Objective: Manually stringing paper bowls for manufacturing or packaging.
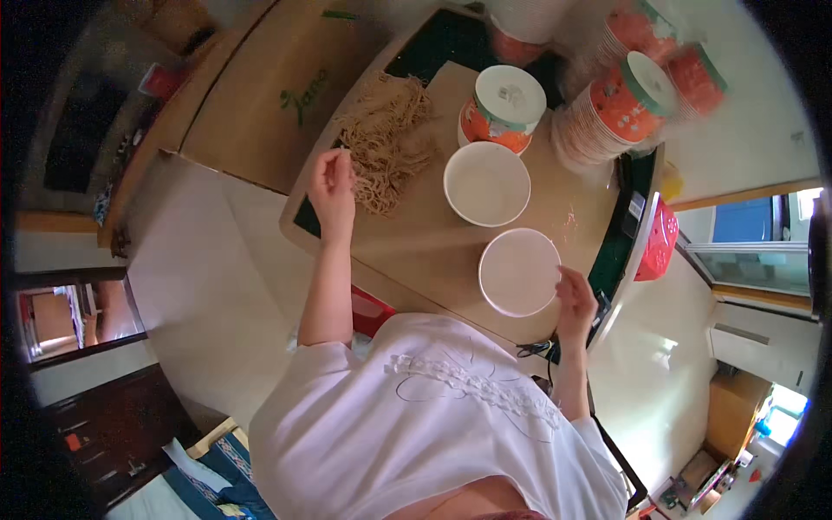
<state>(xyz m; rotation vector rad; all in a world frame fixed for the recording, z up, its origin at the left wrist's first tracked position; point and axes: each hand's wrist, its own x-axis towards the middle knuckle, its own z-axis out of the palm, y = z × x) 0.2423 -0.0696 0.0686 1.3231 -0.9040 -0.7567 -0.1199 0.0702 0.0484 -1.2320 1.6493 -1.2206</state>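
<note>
Green-marked cardboard (251, 113) lies at upper left, a dark door (117, 429) and blue cloth (234, 490) below; pale floor (204, 251) shows between.

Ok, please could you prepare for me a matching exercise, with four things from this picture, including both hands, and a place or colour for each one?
Things:
1. left hand
2. right hand
3. thin strands
4. stacked cups

Places or colours:
A. orange and green, standing at the far right
B. at the rim of the nearest white tub
C. tan, in a tangled heap
D. just left of the strands

Right pairs: 1-D, 2-B, 3-C, 4-A
</note>
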